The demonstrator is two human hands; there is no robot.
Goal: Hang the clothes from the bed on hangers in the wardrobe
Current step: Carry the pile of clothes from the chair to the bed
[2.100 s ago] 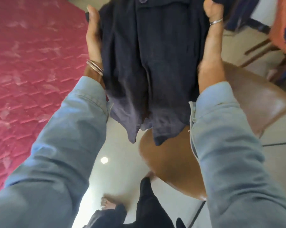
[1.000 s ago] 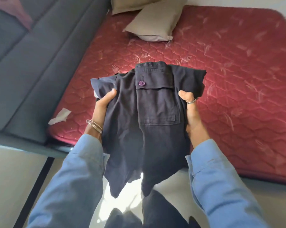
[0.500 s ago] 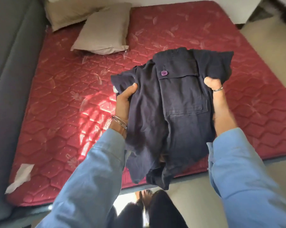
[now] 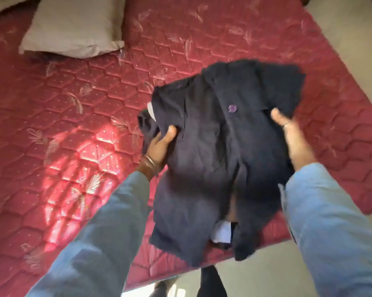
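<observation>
A dark navy garment (image 4: 210, 159) with a purple button and a flapped pocket is held over the near part of the red quilted mattress (image 4: 63, 116). My left hand (image 4: 159, 144) grips its left edge, thumb on top and fingers hidden beneath the cloth. My right hand (image 4: 292, 136) grips the right edge the same way, thumb over the fabric. The garment's lower half droops toward the mattress edge, and a white label shows at its hem. No hanger or wardrobe is in view.
A beige pillow (image 4: 73, 26) lies at the head of the mattress, upper left. Pale floor (image 4: 352, 35) runs along the right side and the near edge of the bed. My dark trouser legs (image 4: 210, 281) show at the bottom.
I turned from a brown chair to face the bed. Both hands, still gripping the garment, have lowered it closer to the mattress, and the view has moved in over the bed.
</observation>
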